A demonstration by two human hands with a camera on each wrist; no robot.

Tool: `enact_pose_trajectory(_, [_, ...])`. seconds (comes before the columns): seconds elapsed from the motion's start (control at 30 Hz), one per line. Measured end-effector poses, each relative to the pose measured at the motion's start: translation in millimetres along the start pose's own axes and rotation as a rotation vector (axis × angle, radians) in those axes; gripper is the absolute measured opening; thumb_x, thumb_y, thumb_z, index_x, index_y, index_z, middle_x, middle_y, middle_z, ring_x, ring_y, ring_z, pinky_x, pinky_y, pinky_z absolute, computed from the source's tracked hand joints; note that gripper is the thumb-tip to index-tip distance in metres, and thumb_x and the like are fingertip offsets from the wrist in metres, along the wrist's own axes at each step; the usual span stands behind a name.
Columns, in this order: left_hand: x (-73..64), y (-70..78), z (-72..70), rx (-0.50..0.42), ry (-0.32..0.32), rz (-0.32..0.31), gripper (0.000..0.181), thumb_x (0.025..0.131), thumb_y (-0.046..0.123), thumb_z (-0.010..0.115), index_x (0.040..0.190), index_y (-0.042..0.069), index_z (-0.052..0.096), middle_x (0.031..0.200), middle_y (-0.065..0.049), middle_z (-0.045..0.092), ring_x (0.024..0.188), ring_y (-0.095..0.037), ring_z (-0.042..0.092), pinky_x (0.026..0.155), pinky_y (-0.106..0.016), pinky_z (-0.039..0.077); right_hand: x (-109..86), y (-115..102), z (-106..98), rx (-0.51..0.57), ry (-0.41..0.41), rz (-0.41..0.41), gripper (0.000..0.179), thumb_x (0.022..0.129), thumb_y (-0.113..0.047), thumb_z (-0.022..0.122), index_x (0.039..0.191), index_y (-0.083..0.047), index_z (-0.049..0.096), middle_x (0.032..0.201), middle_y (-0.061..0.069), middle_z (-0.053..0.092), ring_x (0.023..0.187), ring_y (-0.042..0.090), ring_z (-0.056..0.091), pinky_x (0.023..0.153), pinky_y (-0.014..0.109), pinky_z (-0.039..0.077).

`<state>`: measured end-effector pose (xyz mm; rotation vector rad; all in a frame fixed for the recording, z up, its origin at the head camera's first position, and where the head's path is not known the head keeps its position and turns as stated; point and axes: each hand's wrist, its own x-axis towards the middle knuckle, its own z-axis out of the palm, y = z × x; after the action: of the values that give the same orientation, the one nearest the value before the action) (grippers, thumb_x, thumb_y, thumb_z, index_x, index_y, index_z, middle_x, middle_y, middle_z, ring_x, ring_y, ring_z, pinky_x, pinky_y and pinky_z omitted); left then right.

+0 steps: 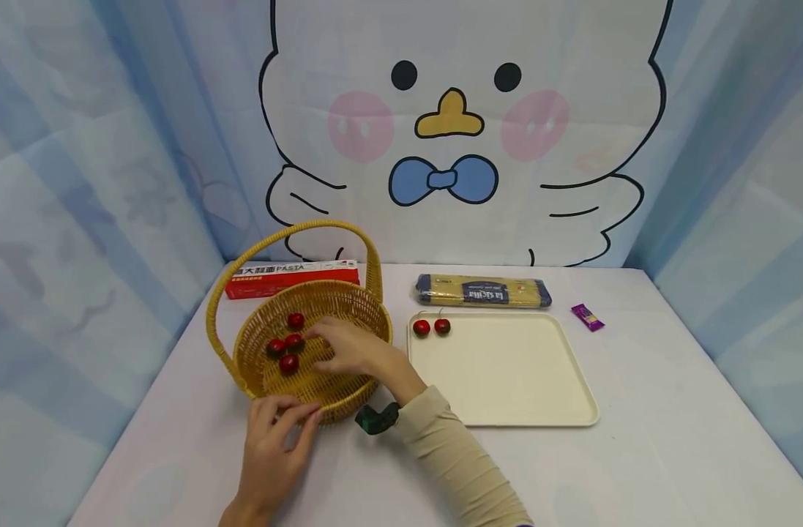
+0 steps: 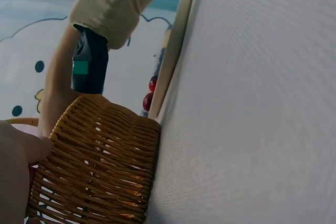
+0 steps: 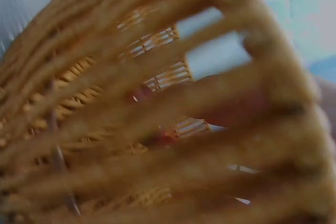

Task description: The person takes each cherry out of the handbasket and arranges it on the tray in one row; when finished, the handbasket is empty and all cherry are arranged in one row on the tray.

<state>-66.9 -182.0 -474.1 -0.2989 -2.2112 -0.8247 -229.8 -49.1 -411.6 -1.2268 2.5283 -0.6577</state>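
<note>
A yellow wicker basket (image 1: 348, 399) with a tall handle stands at the left, with several dark red cherries (image 1: 289, 364) lying on its bottom. My left hand (image 1: 272, 446) holds the basket's near rim; in the left wrist view its thumb (image 2: 37, 149) lies against the rim. Inside the basket, my right hand (image 1: 355, 348) reaches in over the near right rim. Its index finger and thumb are apart, beside the cherries, and nothing shows between them. In the right wrist view the blurred wicker (image 3: 105, 156) hides most of that hand.
A cream tray (image 1: 506, 369) lies right of the basket, with two cherries (image 1: 443, 326) in its far left corner. Behind stand a red pasta box (image 1: 289, 277) and a pasta packet (image 1: 483, 291). A small purple packet (image 1: 588, 318) lies at the right.
</note>
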Motion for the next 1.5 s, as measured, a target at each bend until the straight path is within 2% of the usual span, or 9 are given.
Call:
enact_pose_trajectory(0.17, [0.2, -1.4, 1.1, -0.020, 0.013, 0.002, 0.020, 0.071, 0.001, 0.085, 0.090, 0.002, 0.078, 0.094, -0.004, 0.057, 0.094, -0.018, 0.044, 0.079, -0.021, 0.035, 5.7, -7.1, 9.4, -0.034, -0.043, -0.012, 0.050, 0.094, -0.029, 0.071, 0.141, -0.019, 0.055, 0.148, 0.002, 0.050, 0.137, 0.018, 0.050, 0.112, 0.033, 0.043])
enact_pose_trajectory(0.5, [-0.6, -1.5, 1.1, -0.027, 0.004, 0.000, 0.019, 0.073, 0.000, 0.083, 0.091, 0.003, 0.078, 0.095, -0.004, 0.057, 0.094, -0.017, 0.044, 0.080, -0.020, 0.035, 13.7, -16.3, 21.8, -0.075, -0.147, -0.030, 0.053, 0.095, -0.029, 0.070, 0.145, -0.024, 0.052, 0.148, 0.000, 0.048, 0.134, 0.013, 0.050, 0.110, 0.031, 0.044])
enact_pose_trajectory(0.73, [0.0, 0.4, 1.1, -0.020, 0.004, -0.001, 0.020, 0.072, -0.001, 0.083, 0.091, 0.003, 0.078, 0.094, -0.004, 0.057, 0.094, -0.017, 0.045, 0.079, -0.021, 0.035, 18.6, -19.0, 25.8, -0.154, -0.216, -0.037, 0.057, 0.097, -0.023, 0.067, 0.150, -0.028, 0.046, 0.151, 0.000, 0.043, 0.137, 0.013, 0.046, 0.112, 0.029, 0.042])
enact_pose_trajectory(0.83, [0.2, 1.5, 0.7, -0.013, 0.002, -0.004, 0.020, 0.071, -0.002, 0.084, 0.090, 0.003, 0.078, 0.094, -0.004, 0.057, 0.094, -0.017, 0.045, 0.079, -0.021, 0.035, 19.2, -18.4, 26.1, -0.135, -0.210, -0.023, 0.051, 0.098, -0.022, 0.066, 0.147, -0.027, 0.051, 0.146, 0.000, 0.046, 0.132, 0.012, 0.049, 0.110, 0.028, 0.043])
enact_pose_trajectory(0.93, [0.0, 1.5, 0.7, -0.017, 0.007, -0.001, 0.021, 0.071, -0.003, 0.084, 0.090, 0.003, 0.078, 0.094, -0.004, 0.057, 0.094, -0.017, 0.045, 0.079, -0.021, 0.035, 19.3, -17.2, 25.9, -0.108, -0.188, -0.023, 0.045, 0.098, -0.020, 0.066, 0.142, -0.026, 0.056, 0.136, -0.001, 0.051, 0.119, 0.008, 0.053, 0.105, 0.025, 0.046])
enact_pose_trajectory(1.17, [0.0, 1.2, 0.9, -0.027, 0.008, -0.005, 0.021, 0.071, -0.002, 0.084, 0.091, 0.003, 0.078, 0.094, -0.004, 0.057, 0.094, -0.017, 0.044, 0.078, -0.021, 0.035, 18.3, -16.3, 26.3, -0.084, -0.161, -0.020, 0.028, 0.096, -0.021, 0.069, 0.123, -0.025, 0.062, 0.117, -0.005, 0.055, 0.101, 0.004, 0.054, 0.092, 0.020, 0.049])
enact_pose_trajectory(1.33, [-0.4, 0.4, 1.7, -0.027, 0.009, -0.004, 0.020, 0.072, -0.001, 0.084, 0.091, 0.003, 0.078, 0.094, -0.003, 0.057, 0.094, -0.017, 0.044, 0.078, -0.021, 0.034, 17.4, -15.9, 26.7, -0.100, -0.148, -0.034, 0.021, 0.094, -0.019, 0.071, 0.113, -0.024, 0.063, 0.110, -0.006, 0.057, 0.096, 0.004, 0.053, 0.085, 0.016, 0.048])
enact_pose_trajectory(1.5, [-0.1, -0.5, 1.5, -0.025, 0.011, -0.001, 0.020, 0.072, 0.001, 0.084, 0.091, 0.004, 0.078, 0.094, -0.003, 0.057, 0.093, -0.017, 0.044, 0.077, -0.021, 0.034, 16.4, -16.2, 24.5, -0.121, -0.112, -0.090, 0.022, 0.095, -0.019, 0.069, 0.116, -0.021, 0.062, 0.114, -0.005, 0.058, 0.100, 0.005, 0.055, 0.089, 0.016, 0.048])
